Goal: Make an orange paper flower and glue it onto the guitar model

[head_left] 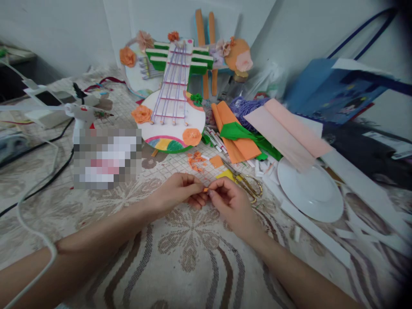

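Observation:
Between the fingertips of both hands is a small piece of orange paper. My left hand pinches it from the left, and my right hand pinches its other side. Just beyond the fingers lie crumpled orange paper scraps, a flat orange paper square and gold-handled scissors. A bit of yellow paper shows behind my right hand. Farther back stands a handmade paper guitar with purple strings and orange paper flowers.
A white glue gun and cables sit at left. Orange crepe paper, pink crepe paper, purple yarn and a white plate lie to the right. A blue bag stands behind them. White strips cover the right side.

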Tool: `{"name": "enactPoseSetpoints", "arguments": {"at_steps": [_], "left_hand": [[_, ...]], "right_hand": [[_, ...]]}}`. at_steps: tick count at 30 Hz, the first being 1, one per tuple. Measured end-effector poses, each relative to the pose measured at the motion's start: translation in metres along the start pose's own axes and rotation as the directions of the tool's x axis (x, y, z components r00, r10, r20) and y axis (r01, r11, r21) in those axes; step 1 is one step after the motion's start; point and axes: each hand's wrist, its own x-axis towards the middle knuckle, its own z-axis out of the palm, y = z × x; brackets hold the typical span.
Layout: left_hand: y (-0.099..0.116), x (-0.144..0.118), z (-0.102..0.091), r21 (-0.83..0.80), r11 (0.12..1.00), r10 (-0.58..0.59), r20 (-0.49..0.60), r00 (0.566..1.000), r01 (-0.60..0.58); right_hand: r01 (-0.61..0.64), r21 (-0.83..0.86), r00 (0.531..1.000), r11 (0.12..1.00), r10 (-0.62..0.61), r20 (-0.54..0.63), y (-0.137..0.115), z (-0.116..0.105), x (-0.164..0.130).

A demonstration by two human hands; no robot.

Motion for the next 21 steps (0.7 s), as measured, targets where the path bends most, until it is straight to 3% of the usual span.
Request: {"name": "enactPoseSetpoints", "arguments": {"at_steps": [21], "left_hand": [[-0.0015, -0.0015, 0.0019, 0.115, 0.992, 0.045, 0.0, 0.999, -0.045]], "right_hand": [[-0.047, -0.005, 0.999, 0.999, 0.047, -0.017, 0.003, 0.0006, 0.0008]]}}
